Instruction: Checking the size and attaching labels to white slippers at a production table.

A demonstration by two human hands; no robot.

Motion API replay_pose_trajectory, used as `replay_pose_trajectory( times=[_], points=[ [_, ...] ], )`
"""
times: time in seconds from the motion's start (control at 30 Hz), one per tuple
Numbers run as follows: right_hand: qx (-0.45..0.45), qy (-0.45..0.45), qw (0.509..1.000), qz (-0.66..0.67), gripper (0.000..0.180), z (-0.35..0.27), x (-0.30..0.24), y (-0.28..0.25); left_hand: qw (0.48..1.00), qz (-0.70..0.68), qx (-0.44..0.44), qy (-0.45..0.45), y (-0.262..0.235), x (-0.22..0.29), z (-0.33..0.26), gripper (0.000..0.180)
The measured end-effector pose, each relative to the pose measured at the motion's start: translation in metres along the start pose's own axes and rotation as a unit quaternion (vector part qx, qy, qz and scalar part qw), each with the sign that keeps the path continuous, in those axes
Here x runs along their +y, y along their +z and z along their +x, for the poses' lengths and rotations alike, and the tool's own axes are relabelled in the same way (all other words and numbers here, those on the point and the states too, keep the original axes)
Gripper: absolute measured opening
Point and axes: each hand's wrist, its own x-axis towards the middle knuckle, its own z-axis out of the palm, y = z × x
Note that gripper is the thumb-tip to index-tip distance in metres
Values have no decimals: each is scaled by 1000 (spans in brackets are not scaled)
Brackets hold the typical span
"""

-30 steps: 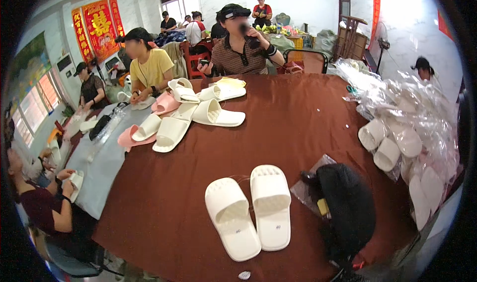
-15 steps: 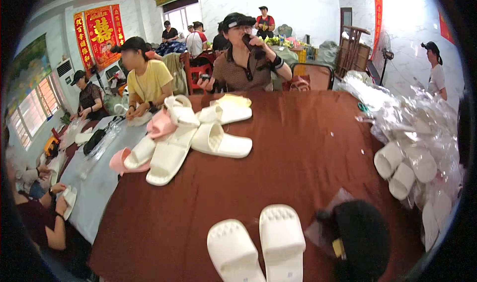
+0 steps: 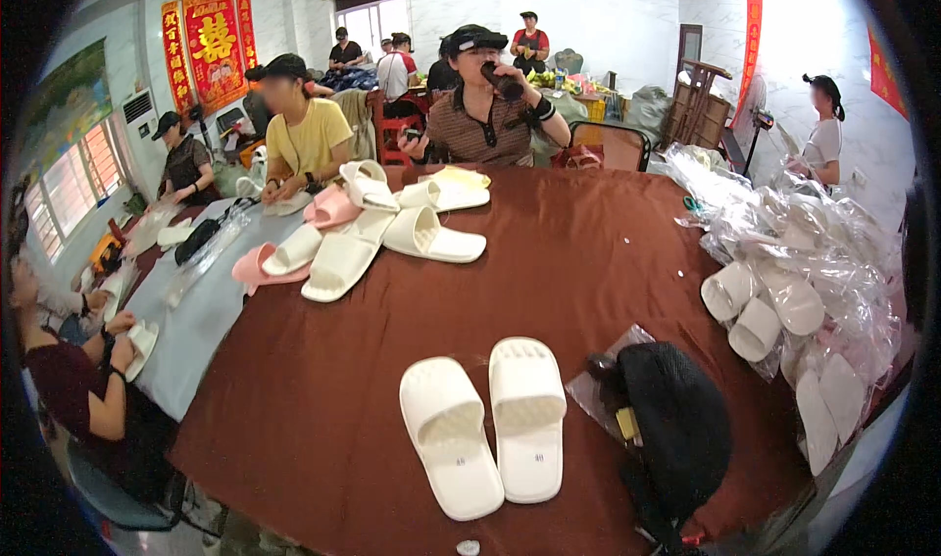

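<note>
Neither of my hands shows in the head view. A pair of white slide slippers lies side by side near the front of the brown cloth-covered table, the left slipper (image 3: 453, 438) slightly lower than the right slipper (image 3: 528, 421). Their toes point away from me and nothing touches them. To their right rests a black fabric bag (image 3: 678, 424), partly over a clear plastic bag (image 3: 594, 396). Farther off at the left is a loose heap of slippers, with white ones (image 3: 343, 262) and pink ones (image 3: 257, 268).
Bagged white slippers (image 3: 784, 301) crowd the right side of the brown table (image 3: 392, 360). A grey-topped table (image 3: 201, 311) adjoins on the left, where several people handle slippers. Across from me a person (image 3: 490, 125) drinks from a dark bottle (image 3: 502, 83).
The view has shifted, so the slipper pair now shows whole and higher in the picture. At the far right, the standing person has turned. The slippers and black bag stay put on the table.
</note>
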Motion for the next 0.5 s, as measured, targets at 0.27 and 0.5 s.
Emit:
replay_pose_trajectory(
  times=[0.27,0.5],
  points=[
    [-26,67,994,86,26,-180,22,149,986,20,-164,10,-61,4,-125,51],
    [44,110,986,117,26,-274,9,198,967,23,-238,85,-76,16,-81,51]
  ],
)
